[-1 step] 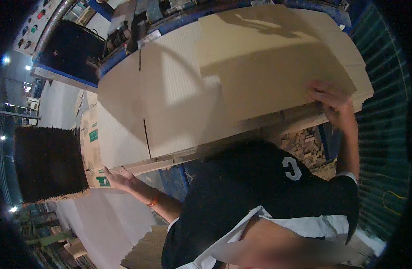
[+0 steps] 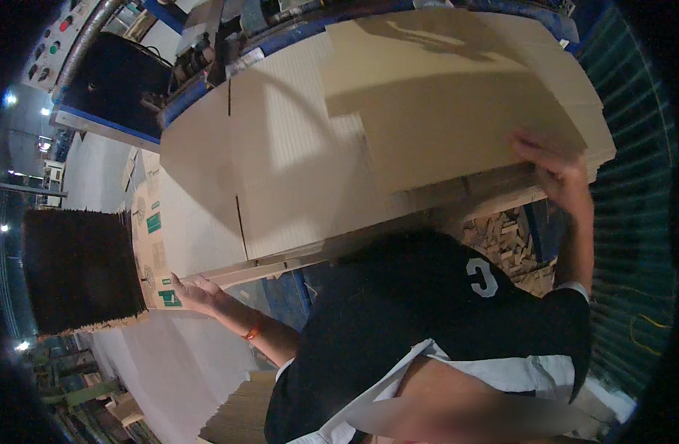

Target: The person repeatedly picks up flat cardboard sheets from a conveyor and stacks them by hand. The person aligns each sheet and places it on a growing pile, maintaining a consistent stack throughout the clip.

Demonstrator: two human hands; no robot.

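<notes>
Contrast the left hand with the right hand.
The left hand is at the green-printed cardboard; the right hand is over the brown sheet, near its right end. An orange wristband shows on the left arm, none on the right. The right hand looks more blurred than the left. Both are ungloved.

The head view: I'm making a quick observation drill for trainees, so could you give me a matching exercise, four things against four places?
Things
1. thin orange wristband
2. pale control panel with coloured round buttons
3. flat brown cardboard sheet
4. dark green ridged wall

Places
A. at the far right of the picture
B. at the right hand
C. just behind the left hand
D. in the upper left

Pairs: 1-C, 2-D, 3-B, 4-A
</notes>
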